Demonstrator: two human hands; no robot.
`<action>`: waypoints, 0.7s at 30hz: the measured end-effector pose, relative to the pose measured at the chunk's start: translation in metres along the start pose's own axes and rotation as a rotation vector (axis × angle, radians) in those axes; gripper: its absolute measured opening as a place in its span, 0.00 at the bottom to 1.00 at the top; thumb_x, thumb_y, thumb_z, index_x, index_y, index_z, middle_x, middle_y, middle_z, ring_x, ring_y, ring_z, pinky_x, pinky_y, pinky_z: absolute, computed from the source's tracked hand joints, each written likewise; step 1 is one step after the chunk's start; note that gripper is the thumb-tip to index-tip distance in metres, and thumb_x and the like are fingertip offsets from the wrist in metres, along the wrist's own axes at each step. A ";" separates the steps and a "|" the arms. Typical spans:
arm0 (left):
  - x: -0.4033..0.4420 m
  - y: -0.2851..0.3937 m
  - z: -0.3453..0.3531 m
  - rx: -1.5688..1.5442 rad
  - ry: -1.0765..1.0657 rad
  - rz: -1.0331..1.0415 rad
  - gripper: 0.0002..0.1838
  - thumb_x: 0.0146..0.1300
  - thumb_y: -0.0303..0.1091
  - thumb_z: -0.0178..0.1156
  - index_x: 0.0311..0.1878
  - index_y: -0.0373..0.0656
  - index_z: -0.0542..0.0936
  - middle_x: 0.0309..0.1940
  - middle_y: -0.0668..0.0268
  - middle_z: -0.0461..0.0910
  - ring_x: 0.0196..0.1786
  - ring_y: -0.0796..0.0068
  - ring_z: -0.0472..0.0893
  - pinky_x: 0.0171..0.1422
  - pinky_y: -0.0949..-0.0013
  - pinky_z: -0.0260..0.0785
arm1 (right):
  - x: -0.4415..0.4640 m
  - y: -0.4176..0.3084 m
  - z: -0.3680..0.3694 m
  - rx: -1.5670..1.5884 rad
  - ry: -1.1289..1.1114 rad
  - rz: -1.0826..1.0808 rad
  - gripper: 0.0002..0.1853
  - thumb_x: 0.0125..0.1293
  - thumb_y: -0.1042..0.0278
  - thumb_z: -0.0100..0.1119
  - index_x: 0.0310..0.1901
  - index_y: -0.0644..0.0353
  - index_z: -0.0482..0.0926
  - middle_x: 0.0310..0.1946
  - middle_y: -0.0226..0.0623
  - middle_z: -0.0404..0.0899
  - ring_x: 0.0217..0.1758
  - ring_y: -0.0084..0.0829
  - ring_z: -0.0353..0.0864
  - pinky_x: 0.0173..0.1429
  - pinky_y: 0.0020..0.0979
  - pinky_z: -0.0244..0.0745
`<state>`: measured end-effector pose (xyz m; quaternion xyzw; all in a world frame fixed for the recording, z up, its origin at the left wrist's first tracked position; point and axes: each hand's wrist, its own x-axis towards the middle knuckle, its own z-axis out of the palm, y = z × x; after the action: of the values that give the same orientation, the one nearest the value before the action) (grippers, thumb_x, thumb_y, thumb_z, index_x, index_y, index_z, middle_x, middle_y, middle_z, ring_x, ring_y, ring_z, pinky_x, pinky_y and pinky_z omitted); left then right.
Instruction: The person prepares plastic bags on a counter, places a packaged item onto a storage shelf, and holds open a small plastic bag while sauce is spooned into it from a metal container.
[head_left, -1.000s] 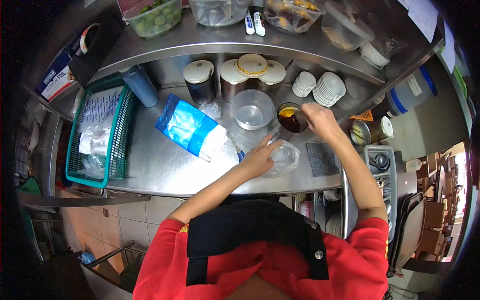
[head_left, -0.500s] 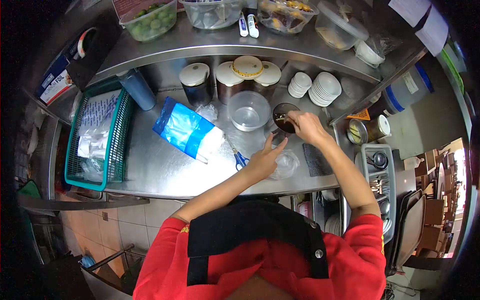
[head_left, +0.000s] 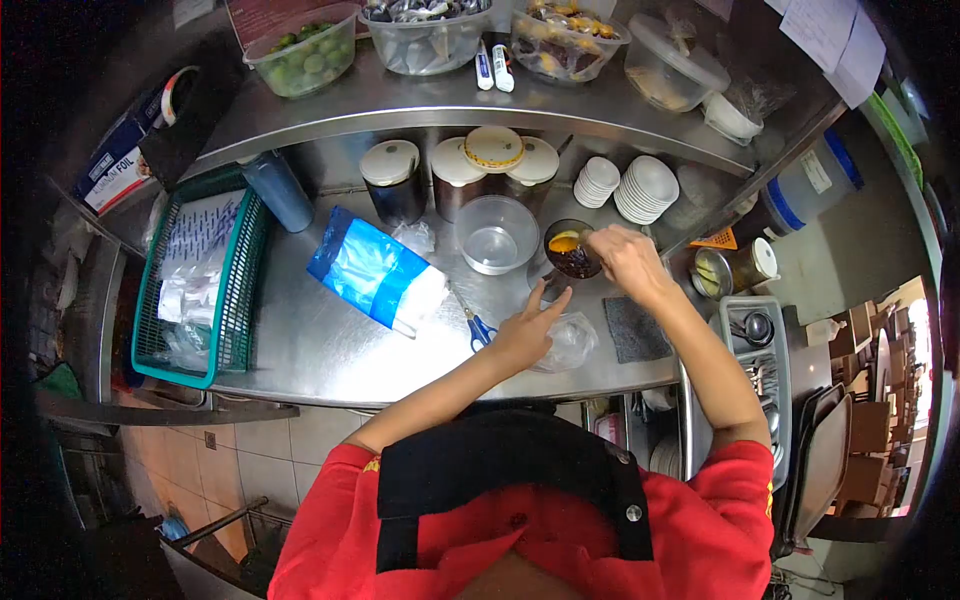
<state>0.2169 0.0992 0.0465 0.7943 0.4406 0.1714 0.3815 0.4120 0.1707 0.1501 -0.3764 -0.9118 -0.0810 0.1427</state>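
A cup of dark liquid (head_left: 574, 262) stands on the steel counter, with a yellow-orange piece showing at its surface. Over the cup's right rim, my right hand (head_left: 626, 262) is closed in a pinch; its fingers hide whatever they hold. My left hand (head_left: 528, 328) lies low at the cup's near side, two fingers stretched out in a V by its base. Whether those fingertips press on the cup, I cannot tell. A crumpled clear plastic bag (head_left: 568, 343) lies beside my left hand. Blue-handled scissors (head_left: 480, 330) rest to its left.
A clear round tub (head_left: 497, 240) stands behind my left hand. Left of it lie a blue-and-white plastic pack (head_left: 372, 268) and a green basket (head_left: 222, 345). Lidded canisters (head_left: 390, 170) and stacked white dishes (head_left: 647, 190) line the back. A grey cloth (head_left: 636, 330) lies right.
My right hand has shifted slightly right over the cup, uncovering more dark liquid and the yellow-orange piece. My left hand keeps nearly the same place, fingers still in a V.
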 end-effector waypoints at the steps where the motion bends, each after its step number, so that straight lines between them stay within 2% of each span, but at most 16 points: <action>1: 0.000 0.000 -0.001 0.003 0.000 -0.001 0.45 0.53 0.24 0.55 0.74 0.61 0.50 0.72 0.40 0.40 0.57 0.39 0.73 0.59 0.56 0.71 | 0.003 0.002 0.005 -0.017 0.051 -0.067 0.09 0.50 0.76 0.55 0.36 0.61 0.75 0.29 0.39 0.78 0.37 0.38 0.79 0.38 0.37 0.76; 5: 0.001 -0.001 0.003 0.012 0.028 0.016 0.45 0.53 0.24 0.55 0.74 0.62 0.50 0.72 0.38 0.40 0.55 0.38 0.74 0.58 0.56 0.71 | 0.009 0.007 0.018 -0.098 -0.031 -0.140 0.08 0.52 0.73 0.55 0.35 0.61 0.75 0.31 0.38 0.78 0.37 0.37 0.79 0.38 0.35 0.76; 11: 0.001 0.004 0.006 0.083 0.042 0.016 0.45 0.52 0.24 0.56 0.74 0.61 0.51 0.70 0.34 0.42 0.46 0.36 0.78 0.52 0.54 0.74 | 0.019 0.008 0.024 -0.177 -0.186 -0.054 0.05 0.53 0.74 0.54 0.33 0.61 0.77 0.29 0.41 0.80 0.37 0.40 0.82 0.37 0.36 0.78; 13: 0.000 0.003 0.009 0.101 0.115 0.077 0.45 0.52 0.24 0.56 0.74 0.58 0.51 0.69 0.32 0.43 0.43 0.37 0.79 0.49 0.54 0.75 | 0.021 0.006 0.027 -0.157 -0.262 0.037 0.05 0.52 0.76 0.55 0.31 0.63 0.77 0.29 0.48 0.81 0.37 0.45 0.83 0.37 0.41 0.78; 14: 0.000 0.003 0.010 0.101 0.113 0.078 0.45 0.52 0.24 0.56 0.74 0.58 0.51 0.69 0.32 0.43 0.43 0.37 0.79 0.49 0.54 0.75 | 0.022 0.004 0.027 -0.156 -0.262 0.039 0.05 0.52 0.76 0.55 0.31 0.63 0.77 0.29 0.48 0.81 0.37 0.45 0.83 0.37 0.41 0.78; 16: 0.002 0.002 0.013 0.101 0.135 0.099 0.45 0.51 0.24 0.56 0.74 0.56 0.52 0.68 0.30 0.45 0.42 0.38 0.79 0.48 0.55 0.75 | 0.023 0.001 0.022 -0.105 -0.360 0.208 0.08 0.51 0.76 0.54 0.35 0.63 0.77 0.30 0.51 0.81 0.36 0.51 0.81 0.39 0.45 0.77; 21: 0.004 -0.004 0.021 0.122 0.173 0.118 0.46 0.50 0.24 0.56 0.74 0.58 0.51 0.68 0.31 0.46 0.41 0.40 0.80 0.46 0.55 0.76 | 0.017 -0.007 0.014 -0.026 -0.388 0.312 0.08 0.53 0.75 0.55 0.35 0.64 0.78 0.31 0.53 0.81 0.38 0.52 0.81 0.41 0.48 0.76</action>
<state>0.2301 0.0943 0.0293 0.8228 0.4341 0.2342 0.2823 0.3924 0.1804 0.1422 -0.5228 -0.8520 0.0042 -0.0290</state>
